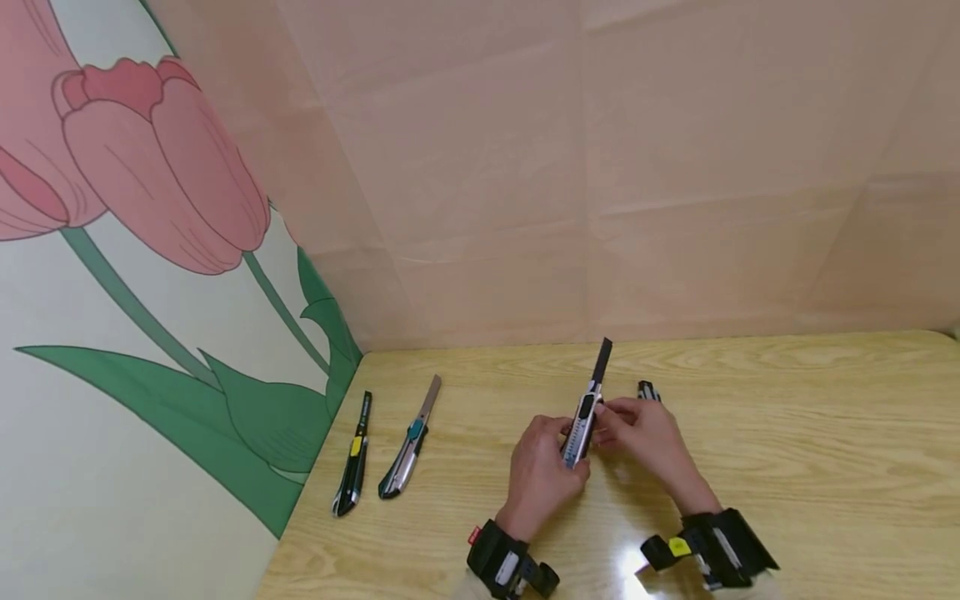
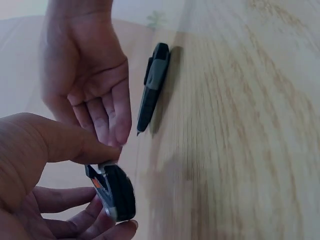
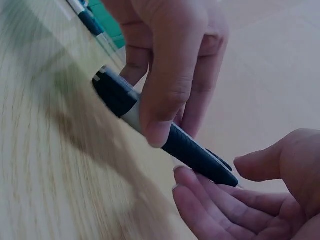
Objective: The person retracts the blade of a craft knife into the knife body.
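Observation:
My left hand point(image 1: 546, 475) grips a utility knife point(image 1: 581, 427) by its handle, between thumb and fingers. Its long dark blade point(image 1: 602, 360) sticks out and points up and away. My right hand point(image 1: 641, 433) is at the knife's blade end. In the right wrist view, its fingers point(image 3: 220, 210) lie slightly bent under that end and its thumb is close beside it. The left wrist view shows the handle's butt end held above the table. Just beyond my right hand lies another utility knife point(image 2: 154, 87), mostly hidden by that hand in the head view.
Two more utility knives lie on the wooden table point(image 1: 825, 450) to the left: a black and yellow one point(image 1: 352, 462) and a silver and teal one point(image 1: 406, 450) with its blade out. Behind the table hangs a pinkish sheet point(image 1: 480, 167). A tulip-printed wall point(image 1: 150, 275) borders its left edge.

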A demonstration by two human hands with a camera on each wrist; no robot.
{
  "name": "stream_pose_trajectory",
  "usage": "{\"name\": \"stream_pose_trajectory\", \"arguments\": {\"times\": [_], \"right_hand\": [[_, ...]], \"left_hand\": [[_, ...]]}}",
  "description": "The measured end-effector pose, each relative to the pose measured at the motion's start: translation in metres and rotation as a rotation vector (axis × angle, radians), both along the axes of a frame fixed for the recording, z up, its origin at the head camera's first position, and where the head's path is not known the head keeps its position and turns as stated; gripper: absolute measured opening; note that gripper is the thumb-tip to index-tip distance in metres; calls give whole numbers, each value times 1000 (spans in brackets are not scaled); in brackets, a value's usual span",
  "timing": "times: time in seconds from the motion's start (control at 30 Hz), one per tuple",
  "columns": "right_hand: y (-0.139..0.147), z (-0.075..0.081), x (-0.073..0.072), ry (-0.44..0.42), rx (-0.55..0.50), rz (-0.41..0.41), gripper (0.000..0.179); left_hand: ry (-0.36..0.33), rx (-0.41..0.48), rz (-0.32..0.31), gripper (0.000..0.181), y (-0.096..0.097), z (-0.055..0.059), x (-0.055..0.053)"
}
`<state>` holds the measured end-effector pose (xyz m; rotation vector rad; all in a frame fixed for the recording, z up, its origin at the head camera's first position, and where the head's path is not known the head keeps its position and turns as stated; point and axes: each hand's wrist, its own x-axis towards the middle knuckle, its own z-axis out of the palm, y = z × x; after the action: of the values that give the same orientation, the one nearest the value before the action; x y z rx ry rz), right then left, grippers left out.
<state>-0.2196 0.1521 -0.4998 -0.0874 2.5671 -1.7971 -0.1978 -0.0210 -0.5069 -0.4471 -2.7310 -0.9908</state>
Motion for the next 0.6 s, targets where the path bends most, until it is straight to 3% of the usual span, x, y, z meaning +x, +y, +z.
{"name": "stream_pose_trajectory", "arguments": {"times": [0.23,0.37,0.6], "right_hand": [[-2,1,2,-28,-46,-42,52],[-5,2,2,-45,-93,-69,52],[-5,2,3,-19,-115,-111,47]], "left_hand": [[46,-9,2,48,2,-2,1],[73,-27,-9,49,3,-3,1],[58,-5,-26,51,4,-4,2]]}}
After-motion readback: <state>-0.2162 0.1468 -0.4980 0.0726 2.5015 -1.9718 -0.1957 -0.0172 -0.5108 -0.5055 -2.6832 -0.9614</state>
